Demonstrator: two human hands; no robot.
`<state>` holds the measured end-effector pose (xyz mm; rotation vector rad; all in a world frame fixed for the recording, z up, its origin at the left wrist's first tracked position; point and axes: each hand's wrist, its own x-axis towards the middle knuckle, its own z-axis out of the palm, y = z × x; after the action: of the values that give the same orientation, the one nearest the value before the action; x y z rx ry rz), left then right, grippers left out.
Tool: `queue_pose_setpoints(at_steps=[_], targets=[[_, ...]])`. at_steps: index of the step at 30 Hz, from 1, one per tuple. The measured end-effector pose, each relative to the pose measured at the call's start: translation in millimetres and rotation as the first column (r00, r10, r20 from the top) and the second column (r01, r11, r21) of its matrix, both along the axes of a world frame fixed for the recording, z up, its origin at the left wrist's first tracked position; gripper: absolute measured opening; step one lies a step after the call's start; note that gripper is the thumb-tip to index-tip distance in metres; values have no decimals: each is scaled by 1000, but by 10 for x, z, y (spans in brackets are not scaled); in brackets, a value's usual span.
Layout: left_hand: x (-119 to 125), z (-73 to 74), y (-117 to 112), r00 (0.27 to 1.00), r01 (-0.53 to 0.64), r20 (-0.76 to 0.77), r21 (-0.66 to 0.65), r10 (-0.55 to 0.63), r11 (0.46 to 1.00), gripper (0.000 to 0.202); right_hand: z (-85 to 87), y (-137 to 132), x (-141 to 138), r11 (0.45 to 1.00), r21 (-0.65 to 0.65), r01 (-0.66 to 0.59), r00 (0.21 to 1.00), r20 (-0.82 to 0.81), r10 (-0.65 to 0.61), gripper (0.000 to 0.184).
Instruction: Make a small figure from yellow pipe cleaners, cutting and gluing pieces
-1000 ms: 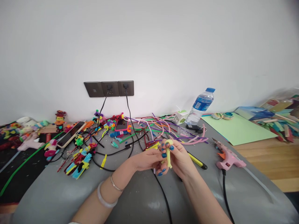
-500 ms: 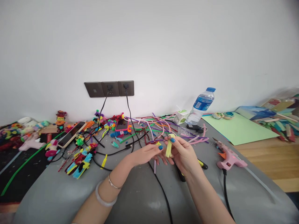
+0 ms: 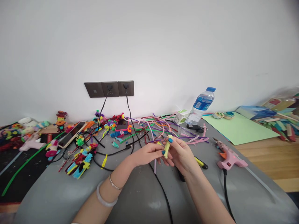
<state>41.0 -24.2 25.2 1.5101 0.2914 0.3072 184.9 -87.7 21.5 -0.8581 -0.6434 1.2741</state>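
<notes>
Between thumb and fingers, my right hand pinches the top of a short, folded pale yellow pipe cleaner. My left hand meets its lower end, the thumb pressed on it and the other fingers curled behind. The yellow piece hangs slightly tilted above the grey table. Beneath my right wrist lies a black-and-yellow tool, perhaps a utility knife, partly covered by the hand. Just beyond the fingers spreads a tangle of pink, purple, green and red pipe cleaners.
A pink glue gun with its cord lies at right, near green paper. A water bottle, drink carton and car key stand or lie behind. Pipe-cleaner figures, phones and black cables occupy the left and middle.
My left thumb has moved right and onto the lower end of the yellow pipe cleaner. That piece now looks narrower and leans more; my right hand keeps its pinch.
</notes>
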Motion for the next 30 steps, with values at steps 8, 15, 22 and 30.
queue_pose_setpoints(at_steps=[8,15,22,30], targets=[[-15,-8,2,1000,27,14,-32,-27,999,41,-4,13,52,985,115,132,958,241,-157,20],[16,-27,-15,999,31,27,-139,-27,990,47,-1,-4,78,957,215,194,853,446,-273,19],[29,-46,-21,1000,31,1,-78,-31,996,43,40,-5,69,952,242,185,842,461,-281,19],[15,-59,-51,990,-97,-76,255,120,962,39,-40,-16,48,932,216,292,799,480,-362,23]])
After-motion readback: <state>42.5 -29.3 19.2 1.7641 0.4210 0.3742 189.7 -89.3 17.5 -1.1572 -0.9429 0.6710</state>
